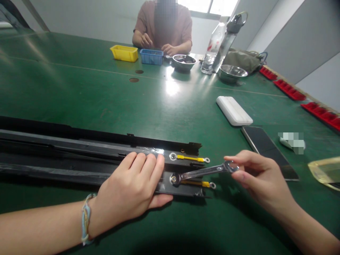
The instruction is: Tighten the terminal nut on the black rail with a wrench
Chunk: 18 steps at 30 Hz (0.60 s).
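Pinching shiny silver metal wrench (pixel 203 172) by one end in right hand (pixel 265 177), with other end on round fastener (pixel 174 179) left of hand. Clasping long black channel-shaped piece (pixel 87 163) with left hand (pixel 132 187). Right of left hand: two short yellow ring-ended wires (pixel 190 158).

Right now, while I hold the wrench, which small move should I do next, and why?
Probably give the wrench a small turn with your right hand, the left hand bracing the black frame. One end of the wrench sits at the nearer fastener, your right hand pinches the other, and your left hand lies on the frame. Which direction, I cannot tell.
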### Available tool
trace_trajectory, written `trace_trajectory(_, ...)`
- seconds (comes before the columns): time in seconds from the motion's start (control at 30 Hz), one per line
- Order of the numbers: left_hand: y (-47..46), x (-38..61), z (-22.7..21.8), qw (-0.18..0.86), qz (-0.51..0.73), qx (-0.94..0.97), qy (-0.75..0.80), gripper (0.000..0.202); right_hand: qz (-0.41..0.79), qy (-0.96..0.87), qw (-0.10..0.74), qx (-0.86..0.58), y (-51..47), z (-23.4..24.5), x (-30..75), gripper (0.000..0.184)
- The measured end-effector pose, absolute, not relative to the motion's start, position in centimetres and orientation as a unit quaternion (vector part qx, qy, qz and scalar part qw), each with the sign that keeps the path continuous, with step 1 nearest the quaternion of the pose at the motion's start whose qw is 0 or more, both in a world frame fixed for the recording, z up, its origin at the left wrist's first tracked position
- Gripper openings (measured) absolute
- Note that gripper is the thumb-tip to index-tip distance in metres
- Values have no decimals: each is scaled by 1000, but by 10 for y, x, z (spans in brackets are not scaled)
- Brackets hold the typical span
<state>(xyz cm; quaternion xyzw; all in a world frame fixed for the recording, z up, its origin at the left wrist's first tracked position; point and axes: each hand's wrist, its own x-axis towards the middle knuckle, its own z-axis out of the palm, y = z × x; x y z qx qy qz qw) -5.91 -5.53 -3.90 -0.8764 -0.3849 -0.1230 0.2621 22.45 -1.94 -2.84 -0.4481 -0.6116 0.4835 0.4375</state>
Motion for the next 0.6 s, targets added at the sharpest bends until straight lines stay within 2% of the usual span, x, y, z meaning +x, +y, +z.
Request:
trace_trajectory(0.33, -54, -58, -40, 265, -124, -876, -382, 71, 473, -616, 441, -450, -17, -29, 225, 17)
trace_trajectory(0.6, -56, -58, -39, 266, -124, -876, -384, 71, 540, -668, 417, -297, -22, -33, 227, 20)
